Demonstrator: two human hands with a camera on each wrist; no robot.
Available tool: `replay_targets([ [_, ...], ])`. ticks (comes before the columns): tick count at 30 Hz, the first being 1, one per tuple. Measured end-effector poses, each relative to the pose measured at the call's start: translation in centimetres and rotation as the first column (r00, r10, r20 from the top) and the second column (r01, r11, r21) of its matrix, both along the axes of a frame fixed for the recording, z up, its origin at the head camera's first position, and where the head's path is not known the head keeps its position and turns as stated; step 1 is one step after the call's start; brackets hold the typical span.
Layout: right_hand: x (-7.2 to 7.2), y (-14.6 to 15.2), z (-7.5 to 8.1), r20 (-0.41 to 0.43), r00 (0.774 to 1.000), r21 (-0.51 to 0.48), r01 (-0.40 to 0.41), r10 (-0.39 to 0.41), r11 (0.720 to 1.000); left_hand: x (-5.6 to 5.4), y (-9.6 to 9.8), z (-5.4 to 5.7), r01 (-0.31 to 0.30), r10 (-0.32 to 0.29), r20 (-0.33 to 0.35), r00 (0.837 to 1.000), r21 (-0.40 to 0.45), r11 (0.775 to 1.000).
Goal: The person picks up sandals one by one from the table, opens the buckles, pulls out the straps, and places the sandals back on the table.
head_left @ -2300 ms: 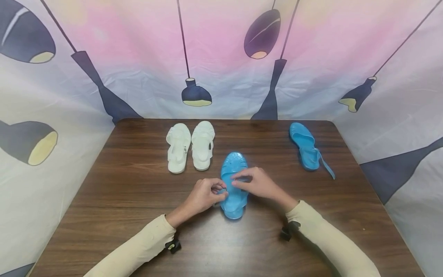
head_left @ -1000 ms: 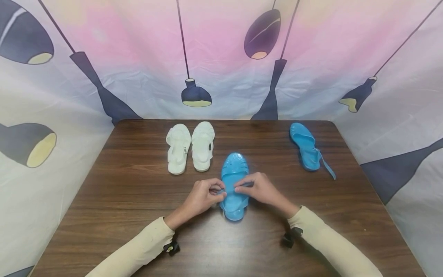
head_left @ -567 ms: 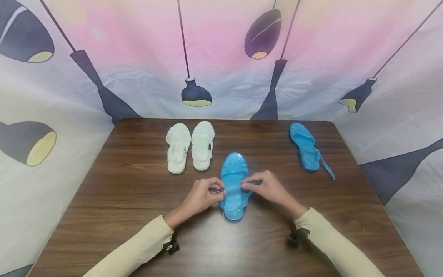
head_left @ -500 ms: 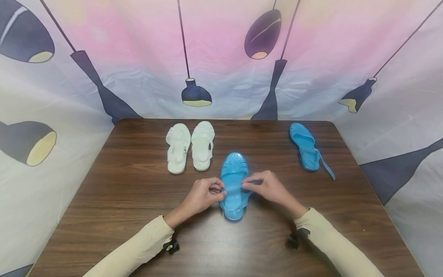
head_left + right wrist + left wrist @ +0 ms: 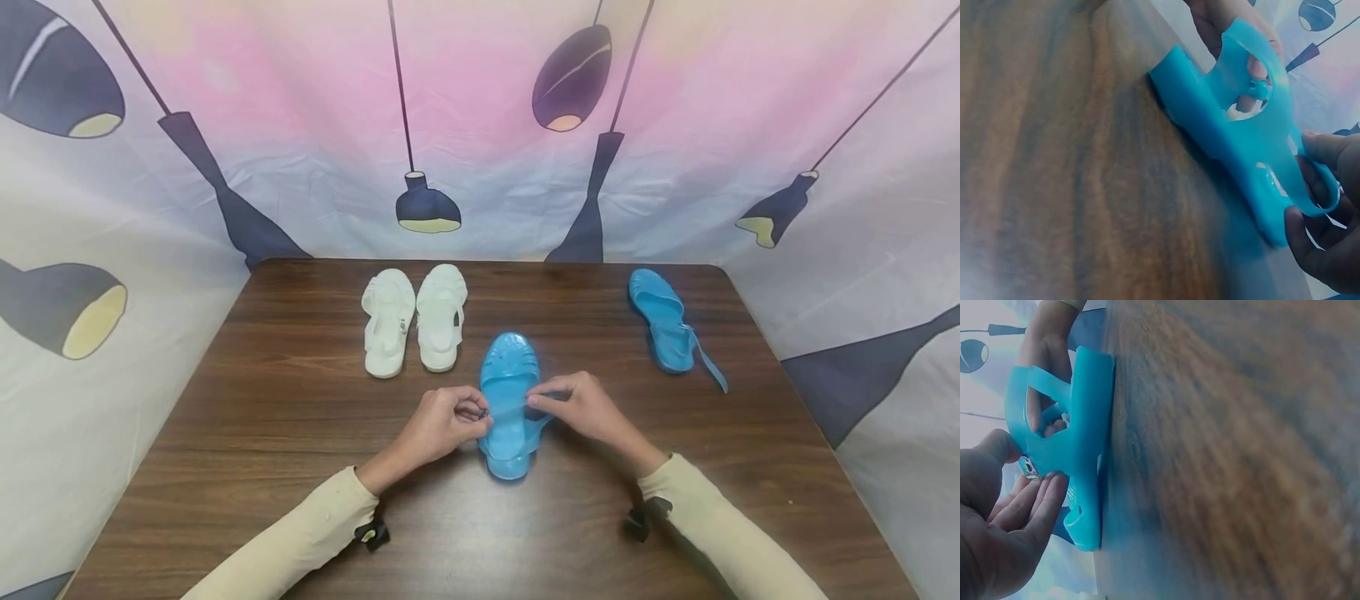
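In the head view a blue jelly sandal (image 5: 509, 367) lies on the table, toe pointing away. My left hand (image 5: 446, 422) is at its left side. The left wrist view shows that thumb and fingers pinching the small metal buckle (image 5: 1028, 467) on the sandal's side strap. My right hand (image 5: 581, 408) is at the opposite side, holding the loose ankle strap (image 5: 1294, 181), which runs forward from the heel and bends into a loop between the fingers in the right wrist view. The strap's tip is hidden by the fingers.
A second blue sandal (image 5: 663, 321) lies at the back right, its strap (image 5: 711, 367) hanging loose on the wooden table (image 5: 300, 433). Two white sandals, a left one (image 5: 384, 354) and a right one (image 5: 438, 350), stand side by side at the back left. A printed curtain (image 5: 495, 133) hangs behind.
My right hand has moved from over the sandal's middle to its right edge, drawing the strap outward to the right. The left hand has stayed at the buckle.
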State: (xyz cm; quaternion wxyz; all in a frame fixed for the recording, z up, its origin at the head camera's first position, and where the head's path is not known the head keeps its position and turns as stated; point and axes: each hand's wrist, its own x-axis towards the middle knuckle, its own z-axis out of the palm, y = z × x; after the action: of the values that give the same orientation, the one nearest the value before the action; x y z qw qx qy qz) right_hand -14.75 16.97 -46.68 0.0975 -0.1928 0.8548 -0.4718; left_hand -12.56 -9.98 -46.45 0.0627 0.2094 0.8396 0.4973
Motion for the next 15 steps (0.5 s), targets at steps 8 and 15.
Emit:
replay_targets([
  [8,0.0,1.2,-0.8,-0.005,0.988,-0.018,0.156,-0.156,0.988,0.1,-0.4,-0.1,-0.022,0.022,0.034,0.999,0.009,1.000],
  [15,-0.4,0.6,0.4,-0.099,0.989,-0.001,0.115,-0.114,0.993,0.1,-0.3,0.0,-0.012,0.011,0.051,0.999,0.021,1.000],
])
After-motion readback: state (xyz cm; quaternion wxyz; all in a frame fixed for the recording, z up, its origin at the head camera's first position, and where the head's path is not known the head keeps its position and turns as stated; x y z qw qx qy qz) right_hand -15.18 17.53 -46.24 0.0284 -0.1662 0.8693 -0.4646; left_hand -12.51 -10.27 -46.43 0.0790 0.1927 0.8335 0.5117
